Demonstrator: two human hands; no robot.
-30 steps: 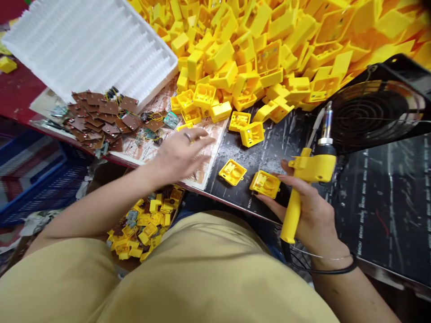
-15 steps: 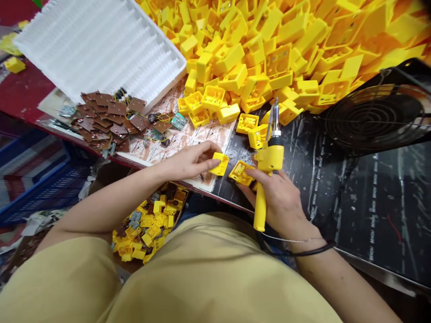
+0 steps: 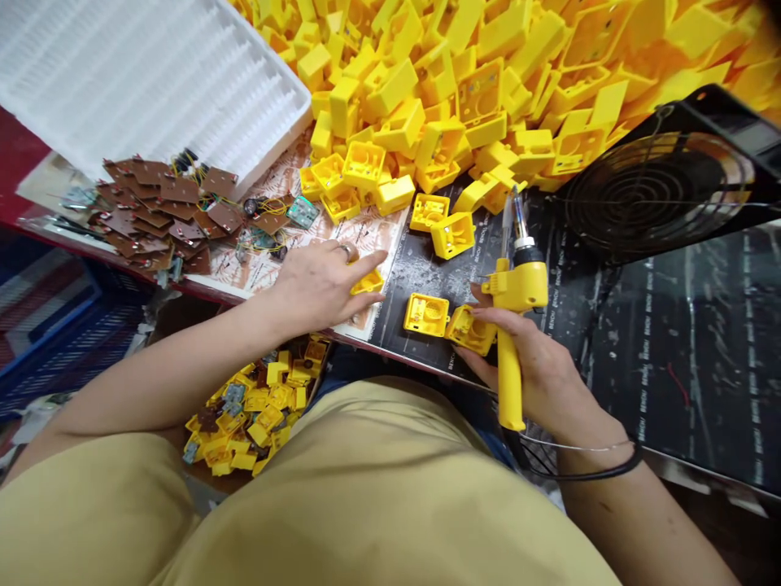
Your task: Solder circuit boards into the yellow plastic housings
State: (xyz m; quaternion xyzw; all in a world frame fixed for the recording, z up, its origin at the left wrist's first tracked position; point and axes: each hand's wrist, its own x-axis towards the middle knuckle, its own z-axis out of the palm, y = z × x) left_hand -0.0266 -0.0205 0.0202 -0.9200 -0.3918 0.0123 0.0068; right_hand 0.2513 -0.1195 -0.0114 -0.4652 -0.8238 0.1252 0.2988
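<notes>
Left hand (image 3: 317, 285) of mine is reaching over the patterned sheet (image 3: 390, 236), its index finger and thumb parting around a small yellow case (image 3: 367, 282). The fingers are partly hiding this case, so I cannot tell whether they are closing on it.

With my right hand (image 3: 530, 350) I am holding a yellow soldering gun (image 3: 521, 286) — its handle is hanging down past my palm and its metal tip is pointing away from me. The same hand is also holding an open case (image 3: 471, 330) between thumb and finger, just above the near edge of the black worktop (image 3: 665, 325). Just to the left of it, another open case (image 3: 427, 315) is lying with its hollow side facing up.

Farther off, two more open cases (image 3: 452, 236) are sitting together, in front of a big yellow heap (image 3: 427, 73). A black fan (image 3: 659, 191) is standing on the right. Over on the left, brown circuit boards (image 3: 176, 195) are lying piled before a white ribbed tray (image 3: 152, 89) — a green board (image 3: 303, 212) is resting nearer the cases.
</notes>
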